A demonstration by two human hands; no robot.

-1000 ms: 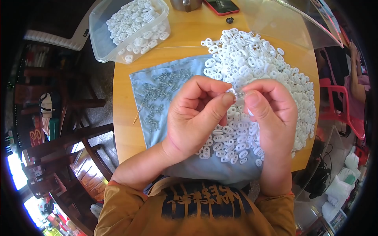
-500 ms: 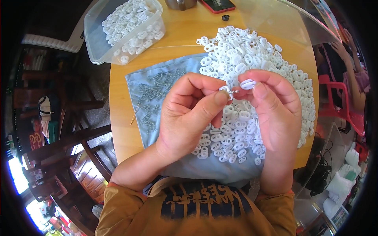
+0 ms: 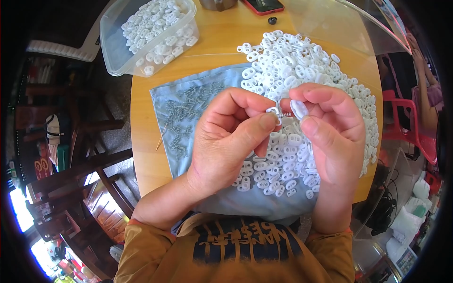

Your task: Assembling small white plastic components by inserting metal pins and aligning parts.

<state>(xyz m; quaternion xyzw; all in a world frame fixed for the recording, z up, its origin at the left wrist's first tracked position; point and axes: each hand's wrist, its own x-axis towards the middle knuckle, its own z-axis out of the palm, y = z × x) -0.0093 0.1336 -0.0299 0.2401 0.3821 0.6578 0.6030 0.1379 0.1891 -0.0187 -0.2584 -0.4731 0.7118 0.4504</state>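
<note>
My left hand (image 3: 222, 146) pinches a small white two-holed plastic cord-lock piece (image 3: 272, 111) between thumb and forefinger. A thin metal spring (image 3: 286, 114) sticks out of that piece toward the right. Close beside it, my right hand (image 3: 336, 137) grips a white oval cord-lock part (image 3: 298, 109) by its edge, the broad face turned into view. The spring's tip and the oval part look nearly in contact; whether they touch I cannot tell. Under and behind both hands spreads a big pile of white cord-lock pieces (image 3: 283, 70). Many loose springs (image 3: 188, 111) lie on the blue-grey cloth (image 3: 163, 94).
A clear plastic tub (image 3: 104, 47) with white pieces stands at the far left of the wooden table (image 3: 212, 42). A phone (image 3: 263, 5) and a small black knob (image 3: 272, 20) lie at the back. One wooden stick (image 3: 162, 137) rests by the cloth. A red chair (image 3: 415, 134) and another person's arm (image 3: 428, 101) are at right.
My right hand has tilted the oval part from lying flat to standing on edge. Both hands have shifted very slightly right; the left keeps its pinch on the piece with the spring.
</note>
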